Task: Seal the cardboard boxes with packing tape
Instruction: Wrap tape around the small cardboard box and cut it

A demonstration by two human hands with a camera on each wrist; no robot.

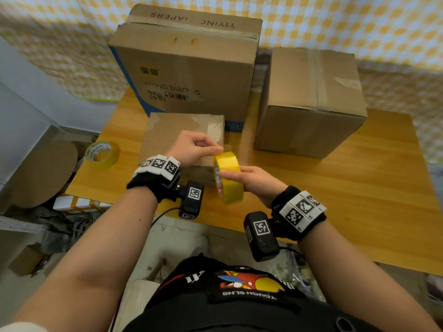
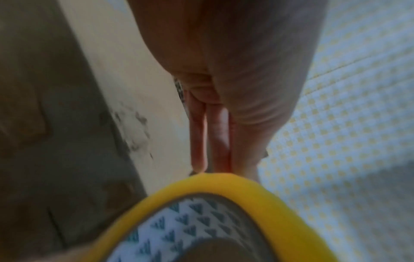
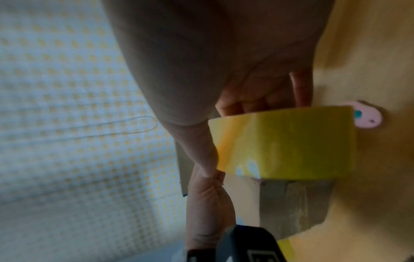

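We hold the yellow tape roll [image 1: 229, 179] on edge at the centre of the frame, just above the near end of the small box [image 1: 167, 137], which lies on the worktop [image 1: 359, 188] in front of the large printed box [image 1: 191, 68] and left of the plain box [image 1: 311, 101]. Our right hand [image 1: 257, 182] grips the roll, thumb on its side face and fingers wrapped behind. Our left hand [image 1: 194, 146] is curled above it, thumb and forefinger pinching at the top of the roll, probably at the tape's free end, though the end itself is too small to tell. We judge the roll light and stiff, its wound surface slick, so the sides and core are the surest hold. The film will likely be thin and clingy; best pinched across its full width.
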